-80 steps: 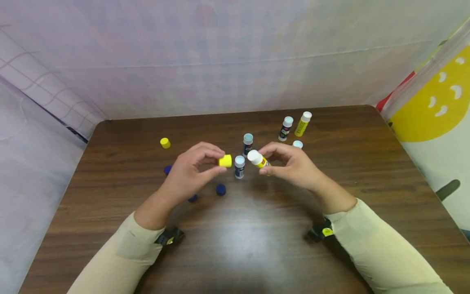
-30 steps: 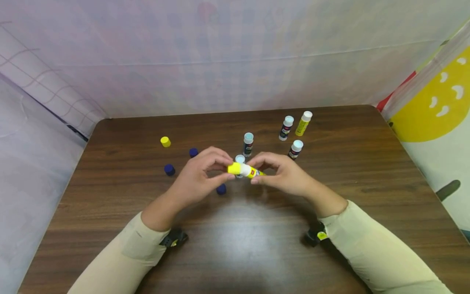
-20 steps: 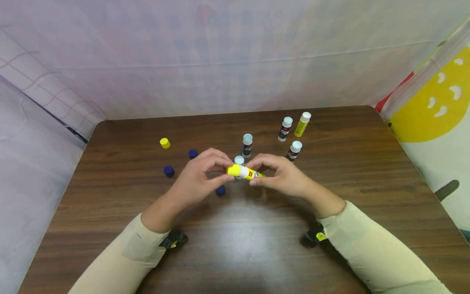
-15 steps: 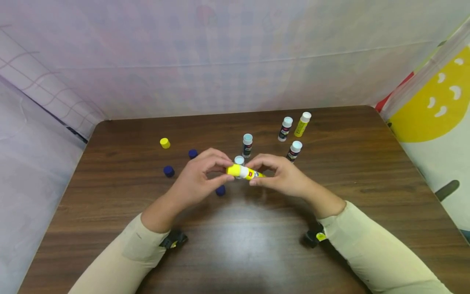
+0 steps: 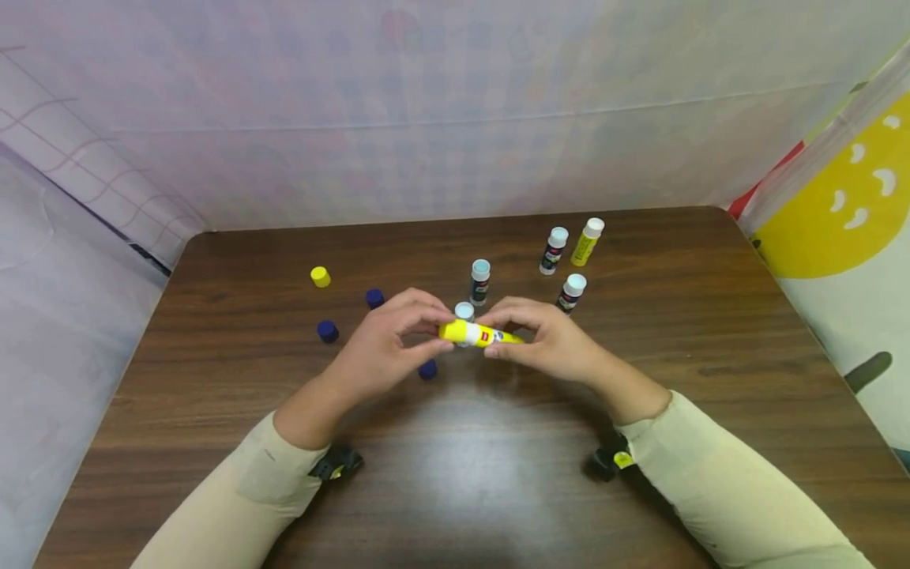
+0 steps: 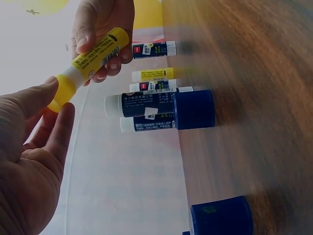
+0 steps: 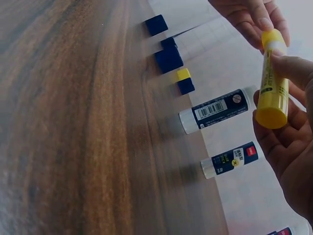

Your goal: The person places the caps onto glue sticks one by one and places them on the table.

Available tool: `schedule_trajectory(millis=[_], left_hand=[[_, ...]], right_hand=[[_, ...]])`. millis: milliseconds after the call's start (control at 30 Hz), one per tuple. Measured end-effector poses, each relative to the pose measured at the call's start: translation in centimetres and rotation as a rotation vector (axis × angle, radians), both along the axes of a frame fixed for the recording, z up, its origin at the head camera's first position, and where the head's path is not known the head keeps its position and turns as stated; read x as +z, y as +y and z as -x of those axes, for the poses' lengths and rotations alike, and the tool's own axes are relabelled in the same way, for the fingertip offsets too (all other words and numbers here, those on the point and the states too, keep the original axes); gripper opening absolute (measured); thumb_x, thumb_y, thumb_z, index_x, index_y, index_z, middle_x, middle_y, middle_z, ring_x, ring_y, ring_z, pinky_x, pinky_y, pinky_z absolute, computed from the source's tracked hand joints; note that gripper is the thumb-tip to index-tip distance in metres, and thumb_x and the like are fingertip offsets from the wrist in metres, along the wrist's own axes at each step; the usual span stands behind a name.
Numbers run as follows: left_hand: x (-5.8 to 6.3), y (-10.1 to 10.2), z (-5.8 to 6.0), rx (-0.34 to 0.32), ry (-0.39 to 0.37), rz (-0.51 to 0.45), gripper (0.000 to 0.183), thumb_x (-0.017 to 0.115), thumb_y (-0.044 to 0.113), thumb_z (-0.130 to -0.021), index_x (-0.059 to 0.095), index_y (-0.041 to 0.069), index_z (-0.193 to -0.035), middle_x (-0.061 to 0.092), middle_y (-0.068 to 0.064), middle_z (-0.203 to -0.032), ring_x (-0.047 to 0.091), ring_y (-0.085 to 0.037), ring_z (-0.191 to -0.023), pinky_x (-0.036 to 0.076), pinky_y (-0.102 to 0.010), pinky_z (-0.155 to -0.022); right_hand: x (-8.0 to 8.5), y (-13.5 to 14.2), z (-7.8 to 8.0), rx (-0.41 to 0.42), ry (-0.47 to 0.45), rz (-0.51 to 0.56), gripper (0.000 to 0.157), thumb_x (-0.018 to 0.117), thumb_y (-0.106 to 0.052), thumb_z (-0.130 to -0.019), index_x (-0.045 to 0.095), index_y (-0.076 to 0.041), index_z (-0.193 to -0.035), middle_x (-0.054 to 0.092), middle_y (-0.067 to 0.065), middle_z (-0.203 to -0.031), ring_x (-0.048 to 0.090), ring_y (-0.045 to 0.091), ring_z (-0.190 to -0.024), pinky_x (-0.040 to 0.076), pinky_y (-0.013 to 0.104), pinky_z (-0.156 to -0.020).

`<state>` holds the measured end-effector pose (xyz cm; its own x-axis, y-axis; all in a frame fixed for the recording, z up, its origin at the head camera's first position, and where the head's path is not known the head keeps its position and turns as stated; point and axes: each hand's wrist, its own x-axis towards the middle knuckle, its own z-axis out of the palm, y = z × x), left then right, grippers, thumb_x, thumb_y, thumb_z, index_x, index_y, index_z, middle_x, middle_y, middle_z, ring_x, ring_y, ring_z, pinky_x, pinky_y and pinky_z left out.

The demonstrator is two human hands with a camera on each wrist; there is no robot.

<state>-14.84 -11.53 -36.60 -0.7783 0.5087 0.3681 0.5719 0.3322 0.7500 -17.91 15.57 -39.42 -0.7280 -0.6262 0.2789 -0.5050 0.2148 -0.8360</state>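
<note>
Brought together since the earliest frame, where they were held apart, the yellow cap (image 5: 453,330) and yellow glue stick (image 5: 490,337) now meet end to end between your hands, held above the wooden table (image 5: 455,490). Your left hand (image 5: 391,340) pinches the cap between thumb and fingertips; your right hand (image 5: 550,336) grips the stick by its body, thumb on one side and fingers on the other. White collar shows between cap and label, the stick lying nearly level in the head view.

Behind it, a dark glue stick (image 5: 464,311) stands upright, partly hidden, with another dark stick (image 5: 479,282) just beyond. To your right stand two more dark sticks (image 5: 553,251) and a second yellow stick (image 5: 587,242), all with white tops bare. To your left, a loose yellow cap (image 5: 321,276) sits apart from the blue caps (image 5: 328,331).

Fitting this cap appears to be the step in hand; whether it is fully seated, you cannot tell. Your next move likely calls for a straight push from the left against a steady right grip, then standing the stick on the table before you turn to another.
</note>
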Motion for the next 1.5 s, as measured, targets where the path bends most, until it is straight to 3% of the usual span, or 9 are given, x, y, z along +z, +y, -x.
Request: schedule_trajectory(millis=[400, 867, 1167, 1500], left_hand=[[-0.04, 0.13, -0.14, 0.014, 0.0, 0.028, 0.031, 0.082, 0.0, -0.087, 0.072, 0.0, -0.117, 0.065, -0.009, -0.121, 0.069, -0.021, -0.108, 0.061, -0.022, -0.093], [-0.12, 0.23, -0.1, 0.013, -0.006, 0.04, 0.031, 0.082, 0.001, -0.088, 0.072, 0.001, -0.117, 0.066, -0.008, -0.121, 0.068, -0.02, -0.11, 0.06, -0.021, -0.095], [-0.27, 0.29, -0.08, 0.01, -0.002, 0.059, 0.03, 0.082, 0.004, -0.088, 0.073, 0.002, -0.116, 0.066, -0.007, -0.12, 0.067, -0.019, -0.109, 0.06, -0.02, -0.094], [-0.27, 0.3, -0.08, 0.004, 0.01, 0.07, 0.03, 0.082, 0.005, -0.088, 0.073, 0.003, -0.117, 0.066, -0.007, -0.12, 0.067, -0.019, -0.109, 0.06, -0.02, -0.094]], right_hand=[[-0.11, 0.01, -0.27, -0.05, 0.04, 0.022, 0.032, 0.083, -0.004, -0.088, 0.076, -0.01, -0.119, 0.075, 0.002, -0.114, 0.067, 0.014, -0.099, 0.059, 0.03, -0.08], [-0.13, -0.06, -0.28, -0.041, 0.05, 0.044, 0.031, 0.082, -0.001, -0.087, 0.076, -0.009, -0.116, 0.075, 0.004, -0.113, 0.067, 0.013, -0.097, 0.058, 0.027, -0.076], [-0.06, -0.19, -0.55, -0.036, 0.022, 0.056, 0.031, 0.082, 0.0, -0.087, 0.076, -0.008, -0.116, 0.075, 0.004, -0.113, 0.068, 0.015, -0.1, 0.058, 0.025, -0.078], [0.05, -0.18, -0.56, -0.04, 0.018, 0.038, 0.031, 0.082, -0.002, -0.087, 0.076, -0.01, -0.116, 0.074, 0.001, -0.113, 0.068, 0.015, -0.101, 0.059, 0.032, -0.08]])
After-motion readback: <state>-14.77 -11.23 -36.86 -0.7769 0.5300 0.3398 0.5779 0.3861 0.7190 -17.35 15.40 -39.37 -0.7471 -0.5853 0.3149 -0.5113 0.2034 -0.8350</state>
